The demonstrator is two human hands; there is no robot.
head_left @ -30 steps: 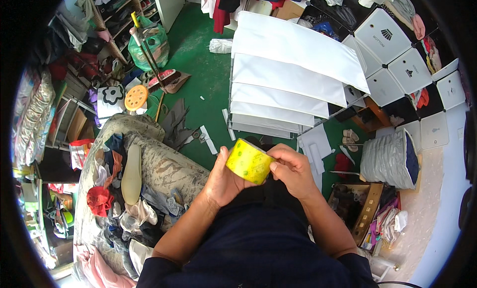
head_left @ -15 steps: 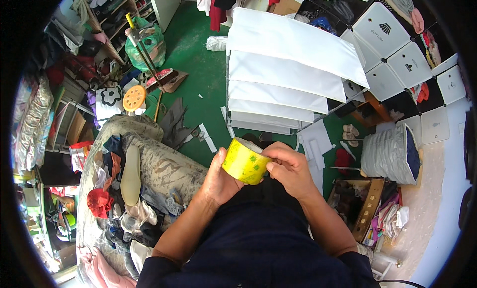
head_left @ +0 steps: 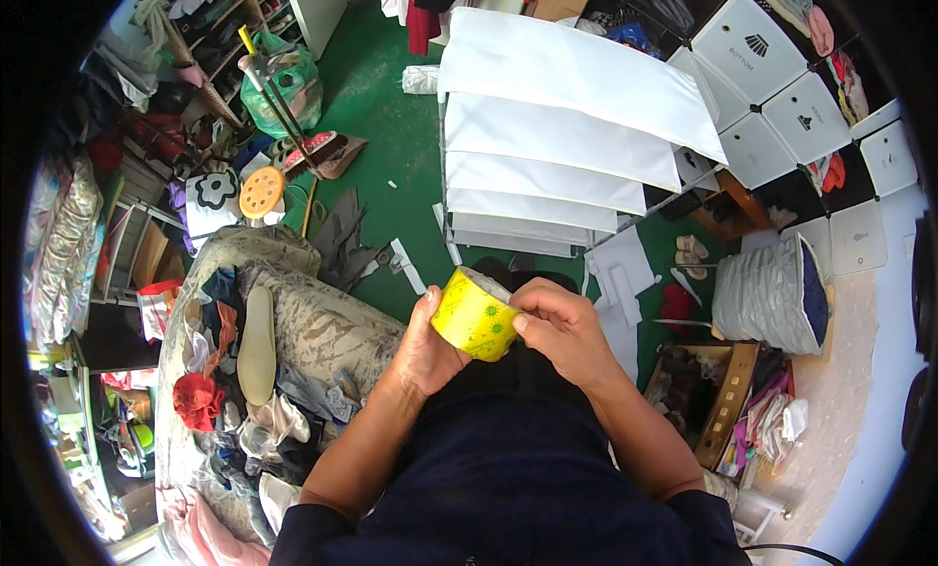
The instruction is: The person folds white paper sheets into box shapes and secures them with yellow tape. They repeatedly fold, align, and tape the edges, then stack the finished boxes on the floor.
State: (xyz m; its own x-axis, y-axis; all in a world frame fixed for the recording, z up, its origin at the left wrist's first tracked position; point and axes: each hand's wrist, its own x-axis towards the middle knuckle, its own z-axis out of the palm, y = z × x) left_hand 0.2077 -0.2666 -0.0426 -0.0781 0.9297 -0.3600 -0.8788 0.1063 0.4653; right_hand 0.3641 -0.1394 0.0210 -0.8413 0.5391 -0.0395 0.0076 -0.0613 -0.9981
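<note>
Okay, centre-frame: left hand [head_left: 428, 359] cups yellow tape roll [head_left: 473, 318], right hand [head_left: 562, 334] pinches its edge; likely light, stiff, best rim-held.

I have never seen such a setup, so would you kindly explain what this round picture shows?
There is no machine here, only a person's two bare hands. A wide fisheye camera on the person's head looks down, so straight edges bend. The left hand supports a hollow yellow roll with green printed marks, probably tape; the right hand touches its right side. To the left, a mottled beige-grey surface bears jumbled clothes, a crumpled red cloth and a long pale-yellow flat piece. Ahead, a rack with overlapping white sheets stands on the green floor.
</note>
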